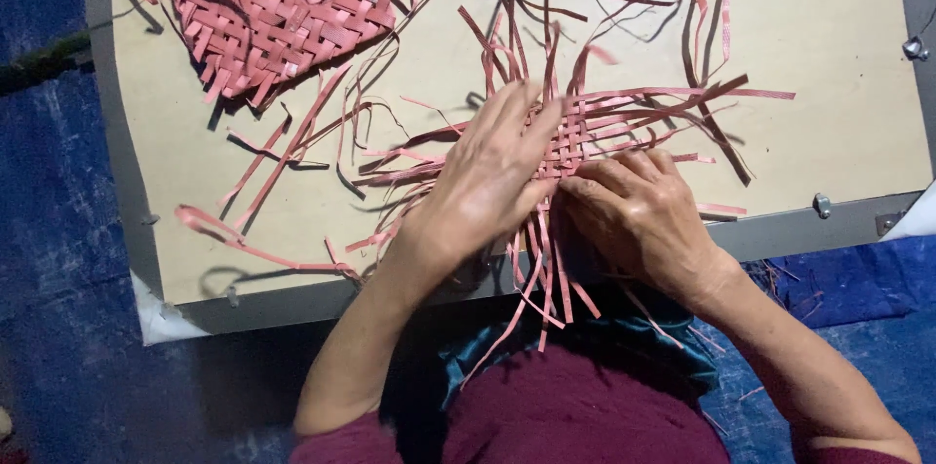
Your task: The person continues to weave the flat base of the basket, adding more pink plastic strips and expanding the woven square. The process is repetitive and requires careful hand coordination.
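A small patch of woven pink strips [575, 137] lies on the pale board [838, 25], with loose strip ends fanning out on all sides. My left hand [487, 176] rests flat on the patch's left part, fingers spread and pressing it down. My right hand [639, 215] sits at the patch's near edge, its fingertips pinching a pink strip [570, 172]. Several strip ends hang over the board's front edge toward my lap.
A larger finished woven pink mat [273, 1] lies at the board's far left. Loose pink strips [283, 147] are scattered over the middle and back. The board has a grey frame [809, 230] with metal clips; blue sheeting [58, 259] covers the floor around it.
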